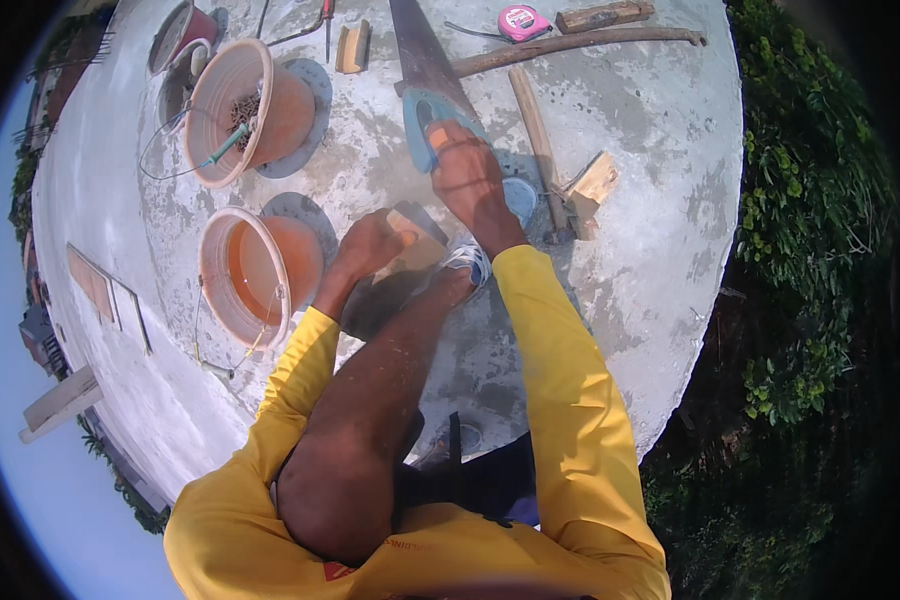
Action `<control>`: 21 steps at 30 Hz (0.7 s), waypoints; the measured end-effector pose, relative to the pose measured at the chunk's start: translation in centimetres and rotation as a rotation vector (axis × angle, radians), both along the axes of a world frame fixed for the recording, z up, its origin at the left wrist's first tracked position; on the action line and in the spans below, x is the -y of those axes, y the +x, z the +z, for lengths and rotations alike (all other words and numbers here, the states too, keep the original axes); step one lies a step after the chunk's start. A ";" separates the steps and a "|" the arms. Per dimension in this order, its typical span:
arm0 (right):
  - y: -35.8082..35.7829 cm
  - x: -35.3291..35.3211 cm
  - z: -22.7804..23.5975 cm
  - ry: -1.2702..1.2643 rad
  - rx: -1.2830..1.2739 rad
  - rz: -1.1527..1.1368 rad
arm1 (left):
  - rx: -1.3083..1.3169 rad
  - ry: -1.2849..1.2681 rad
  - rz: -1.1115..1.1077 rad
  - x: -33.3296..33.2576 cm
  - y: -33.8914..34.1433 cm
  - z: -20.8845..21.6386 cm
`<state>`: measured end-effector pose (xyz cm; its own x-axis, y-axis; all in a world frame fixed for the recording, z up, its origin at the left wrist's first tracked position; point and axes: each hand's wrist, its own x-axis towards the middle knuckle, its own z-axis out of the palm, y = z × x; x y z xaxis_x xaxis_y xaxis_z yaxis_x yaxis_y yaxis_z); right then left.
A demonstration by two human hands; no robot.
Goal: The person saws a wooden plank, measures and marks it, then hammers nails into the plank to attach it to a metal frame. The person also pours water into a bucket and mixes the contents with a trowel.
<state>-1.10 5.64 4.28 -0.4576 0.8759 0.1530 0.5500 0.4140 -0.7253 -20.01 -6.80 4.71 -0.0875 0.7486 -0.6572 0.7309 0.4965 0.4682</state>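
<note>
My right hand (pixel 468 180) is wrapped round the blue handle of a handsaw (pixel 432 65), whose wide blade points away from me. My left hand (pixel 373 245) closes on a short, flat piece of wood (pixel 418 240), just beside my shoe (pixel 467 263). The saw is apart from that wood, farther out over the concrete. Right of the saw handle, a long stick (pixel 537 130) lies beside a split wood chunk (pixel 592 185). A small round pale-blue lid or tin (pixel 519 198) sits near my right wrist, partly hidden by it.
At left stand an orange bucket of liquid (pixel 210 262) and another bucket (pixel 295 115) with small pieces and a teal-handled tool. Farther off lie a pink tape measure (pixel 523 22), a branch (pixel 580 43) and a small wood block (pixel 351 48). The concrete slab's edge (pixel 705 330) drops toward foliage at right.
</note>
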 end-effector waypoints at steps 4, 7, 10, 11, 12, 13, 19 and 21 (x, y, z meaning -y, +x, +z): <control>-7.4 0.8 -1.7 -0.047 -0.069 0.092 | -0.076 -0.072 -0.017 0.8 0.0 1.2; -7.0 1.4 -2.1 -0.131 -0.222 0.153 | -0.072 -0.089 0.019 1.0 0.1 1.2; -2.0 -1.6 -3.8 -0.184 -0.242 -0.183 | -0.031 -0.039 -0.009 1.2 -0.4 0.5; 0.2 -3.2 -4.8 -0.051 -0.078 -0.350 | -0.011 -0.034 -0.003 1.3 -0.6 0.2; 2.2 -4.2 -5.9 0.065 0.103 -0.524 | 0.006 -0.033 0.005 1.3 -0.8 -0.1; 4.0 -5.0 -6.9 -0.007 0.239 -0.547 | 0.028 -0.007 0.003 1.3 -0.9 -0.5; 6.6 -7.4 -8.1 -0.075 0.324 -0.530 | 0.079 0.039 -0.020 -0.4 -0.9 -0.3; 7.1 -7.0 -5.0 -0.123 0.241 -0.510 | 0.114 -0.029 -0.017 -1.6 -0.9 1.1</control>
